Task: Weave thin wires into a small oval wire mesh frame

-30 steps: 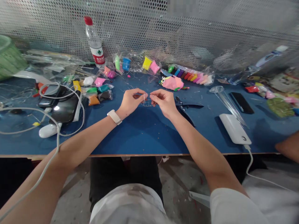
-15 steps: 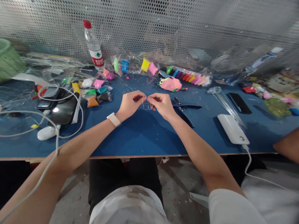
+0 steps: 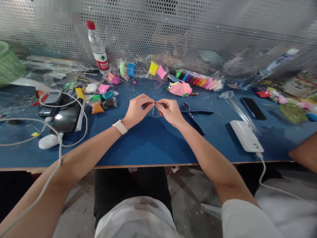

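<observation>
Between my two hands is a small frame of thin silvery wire (image 3: 154,114), its loops hanging just below the fingertips. My left hand (image 3: 139,108) pinches the wire between thumb and forefinger. From the other side my right hand (image 3: 170,110) pinches it too, fingertips touching those of the left. The fingers cover part of the wire. Right of my right hand lie dark-handled pliers (image 3: 195,112), partly spread on the blue table (image 3: 148,148). Behind them rests a pink clay figure (image 3: 180,88) with eyes and green bits.
Bagged coloured clay (image 3: 97,106) and a water bottle (image 3: 100,54) stand at the back left. Black devices (image 3: 65,117) with a white cable lie left. To the right are a white power bank (image 3: 246,136), a phone (image 3: 253,108) and straight wires (image 3: 241,112). Another person's arm (image 3: 304,153) is far right.
Both hands stay nearly in place, and their fingertips have come closer together on the wire. The wire frame has turned slightly. The whole view has shifted a little.
</observation>
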`<state>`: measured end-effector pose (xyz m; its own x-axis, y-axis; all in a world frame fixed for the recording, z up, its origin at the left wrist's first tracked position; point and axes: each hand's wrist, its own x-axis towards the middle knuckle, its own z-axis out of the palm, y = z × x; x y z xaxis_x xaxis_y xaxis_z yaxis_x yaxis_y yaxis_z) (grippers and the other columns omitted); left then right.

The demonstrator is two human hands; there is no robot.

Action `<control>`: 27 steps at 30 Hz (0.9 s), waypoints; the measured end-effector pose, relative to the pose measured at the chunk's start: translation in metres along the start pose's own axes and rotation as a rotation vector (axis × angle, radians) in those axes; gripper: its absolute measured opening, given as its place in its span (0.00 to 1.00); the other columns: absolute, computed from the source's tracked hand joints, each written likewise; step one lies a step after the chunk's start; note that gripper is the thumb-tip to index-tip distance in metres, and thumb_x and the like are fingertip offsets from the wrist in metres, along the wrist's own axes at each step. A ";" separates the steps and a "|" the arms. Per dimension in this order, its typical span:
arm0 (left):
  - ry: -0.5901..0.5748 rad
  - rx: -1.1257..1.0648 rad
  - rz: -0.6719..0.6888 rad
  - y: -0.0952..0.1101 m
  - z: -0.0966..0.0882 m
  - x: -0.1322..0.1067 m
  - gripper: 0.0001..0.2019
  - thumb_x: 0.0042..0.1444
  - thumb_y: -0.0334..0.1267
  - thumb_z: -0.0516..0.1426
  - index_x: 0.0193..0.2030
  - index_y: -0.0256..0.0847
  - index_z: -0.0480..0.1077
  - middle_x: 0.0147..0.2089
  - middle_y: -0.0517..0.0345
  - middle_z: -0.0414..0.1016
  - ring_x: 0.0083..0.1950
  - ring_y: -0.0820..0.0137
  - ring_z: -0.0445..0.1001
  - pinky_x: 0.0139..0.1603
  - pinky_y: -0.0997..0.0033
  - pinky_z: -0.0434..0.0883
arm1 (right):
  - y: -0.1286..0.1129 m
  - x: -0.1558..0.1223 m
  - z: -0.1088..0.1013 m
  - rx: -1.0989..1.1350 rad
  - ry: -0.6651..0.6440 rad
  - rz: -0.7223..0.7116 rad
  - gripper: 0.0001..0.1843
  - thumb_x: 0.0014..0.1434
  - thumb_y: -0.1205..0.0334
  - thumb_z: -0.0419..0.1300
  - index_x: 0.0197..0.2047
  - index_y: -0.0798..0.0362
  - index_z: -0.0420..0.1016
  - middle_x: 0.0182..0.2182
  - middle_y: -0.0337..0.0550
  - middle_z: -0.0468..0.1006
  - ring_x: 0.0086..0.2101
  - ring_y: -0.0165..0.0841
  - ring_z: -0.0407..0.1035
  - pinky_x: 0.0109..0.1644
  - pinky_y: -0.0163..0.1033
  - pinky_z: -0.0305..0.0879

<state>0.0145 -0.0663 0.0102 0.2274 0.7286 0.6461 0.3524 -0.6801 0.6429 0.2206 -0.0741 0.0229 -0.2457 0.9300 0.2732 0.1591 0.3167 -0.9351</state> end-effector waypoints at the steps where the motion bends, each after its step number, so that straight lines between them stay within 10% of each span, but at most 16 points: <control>1: 0.006 0.003 0.010 0.000 0.000 0.000 0.06 0.70 0.32 0.66 0.45 0.44 0.87 0.43 0.55 0.86 0.39 0.70 0.83 0.43 0.69 0.82 | 0.000 0.000 0.000 -0.003 -0.001 -0.005 0.23 0.67 0.38 0.74 0.38 0.51 0.85 0.22 0.34 0.73 0.23 0.29 0.65 0.31 0.39 0.64; 11: 0.050 0.139 0.109 0.006 0.000 -0.003 0.06 0.72 0.33 0.66 0.47 0.45 0.87 0.47 0.54 0.90 0.40 0.69 0.84 0.46 0.68 0.83 | -0.003 -0.002 0.000 -0.021 -0.024 0.012 0.32 0.66 0.25 0.72 0.37 0.48 0.83 0.21 0.35 0.73 0.24 0.31 0.66 0.30 0.40 0.63; 16: 0.105 0.025 -0.070 0.008 0.003 -0.005 0.14 0.70 0.32 0.68 0.60 0.45 0.83 0.47 0.56 0.91 0.44 0.69 0.88 0.53 0.67 0.86 | -0.006 -0.003 0.001 -0.011 -0.018 0.012 0.34 0.64 0.22 0.72 0.38 0.48 0.83 0.22 0.36 0.75 0.24 0.32 0.69 0.31 0.41 0.65; 27: 0.137 -0.092 -0.199 0.010 0.004 -0.001 0.02 0.68 0.34 0.69 0.42 0.43 0.83 0.41 0.56 0.89 0.40 0.68 0.85 0.45 0.67 0.84 | -0.007 -0.004 0.005 -0.087 0.012 -0.001 0.31 0.69 0.25 0.69 0.39 0.47 0.82 0.22 0.37 0.76 0.24 0.34 0.70 0.32 0.42 0.66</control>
<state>0.0219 -0.0738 0.0146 0.0344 0.8350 0.5492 0.2928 -0.5338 0.7933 0.2159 -0.0807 0.0274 -0.2342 0.9318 0.2772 0.2420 0.3320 -0.9117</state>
